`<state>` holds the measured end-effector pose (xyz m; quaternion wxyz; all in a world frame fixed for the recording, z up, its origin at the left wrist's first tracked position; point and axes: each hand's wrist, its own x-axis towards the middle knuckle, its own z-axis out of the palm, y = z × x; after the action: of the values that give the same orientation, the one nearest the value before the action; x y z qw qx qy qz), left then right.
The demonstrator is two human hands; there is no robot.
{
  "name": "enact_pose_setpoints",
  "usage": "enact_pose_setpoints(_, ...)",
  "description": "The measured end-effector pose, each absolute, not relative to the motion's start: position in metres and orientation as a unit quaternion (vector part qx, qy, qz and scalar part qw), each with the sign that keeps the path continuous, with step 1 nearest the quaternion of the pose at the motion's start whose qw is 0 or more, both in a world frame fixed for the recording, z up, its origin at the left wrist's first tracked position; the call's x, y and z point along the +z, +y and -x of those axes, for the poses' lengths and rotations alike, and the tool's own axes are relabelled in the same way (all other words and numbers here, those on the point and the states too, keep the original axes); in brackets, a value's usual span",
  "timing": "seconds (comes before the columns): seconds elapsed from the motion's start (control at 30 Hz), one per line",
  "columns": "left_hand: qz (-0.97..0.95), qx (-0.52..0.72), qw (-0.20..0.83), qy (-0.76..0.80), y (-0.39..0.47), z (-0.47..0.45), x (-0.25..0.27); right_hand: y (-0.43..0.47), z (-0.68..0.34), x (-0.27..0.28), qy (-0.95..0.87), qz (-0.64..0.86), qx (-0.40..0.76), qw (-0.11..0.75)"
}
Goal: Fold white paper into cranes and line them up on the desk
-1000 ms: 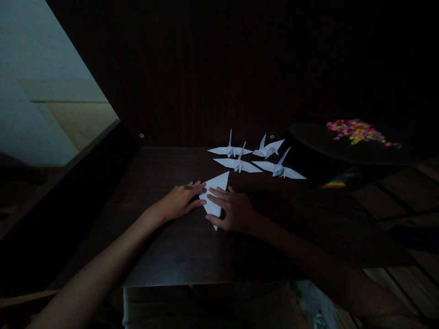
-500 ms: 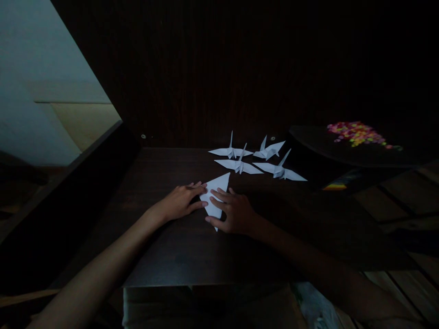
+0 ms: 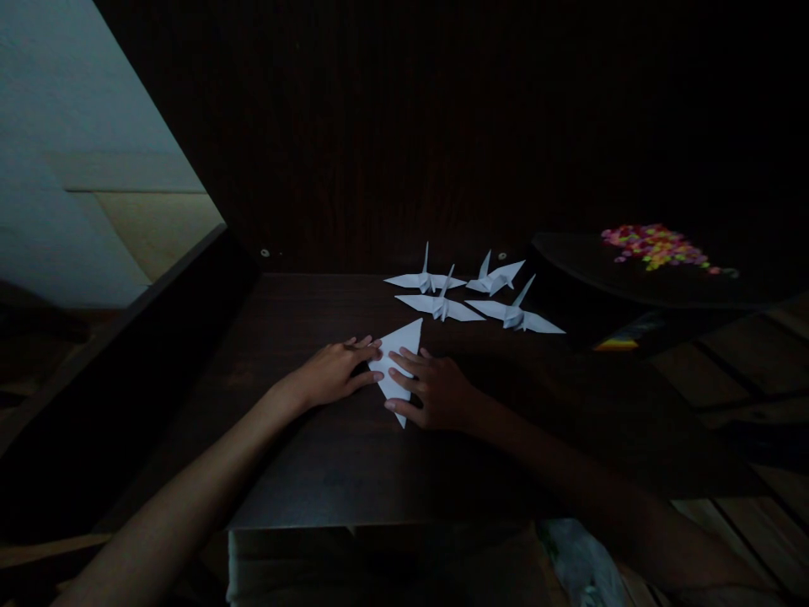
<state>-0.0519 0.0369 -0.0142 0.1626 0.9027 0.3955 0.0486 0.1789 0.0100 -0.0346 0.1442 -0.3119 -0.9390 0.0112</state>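
Observation:
A folded white sheet of paper (image 3: 393,364), roughly kite-shaped with pointed ends, lies flat on the dark wooden desk (image 3: 329,480). My left hand (image 3: 338,371) rests at its left corner, fingers stretched out and fingertips on the paper. On the right side, my right hand (image 3: 436,392) has its fingers spread over the paper's right edge, the thumb low near the bottom point. Just beyond the paper sit several white origami cranes (image 3: 442,305), wings spread, grouped close together.
A dark raised shelf (image 3: 569,257) at the right bears a heap of small pink, red and yellow pieces (image 3: 661,246). A low dark side panel (image 3: 126,329) bounds the left. Behind the cranes rises a dark wooden back panel (image 3: 379,152). A plastic bag (image 3: 585,565) shows below the desk's front edge.
My right hand has shifted slightly to the right along the paper, and more of the paper's lower point shows. My left hand stays in place.

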Motion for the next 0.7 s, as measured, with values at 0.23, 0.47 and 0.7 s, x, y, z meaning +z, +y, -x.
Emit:
enact_pose_setpoints(0.23,-0.897,0.07,0.168,0.402,0.037,0.053,-0.016,0.011,-0.184,-0.028,-0.948,0.3,0.024,0.098)
enact_pose_setpoints(0.47,-0.857,0.165,0.263,0.412,0.045,0.06,-0.016,0.011,-0.186,-0.027,-0.949,0.296,0.031,0.102)
enact_pose_setpoints(0.7,-0.82,0.245,0.33,0.397,0.055,0.062,-0.027,0.011,-0.187,-0.026,-0.949,0.299,0.022,0.095)
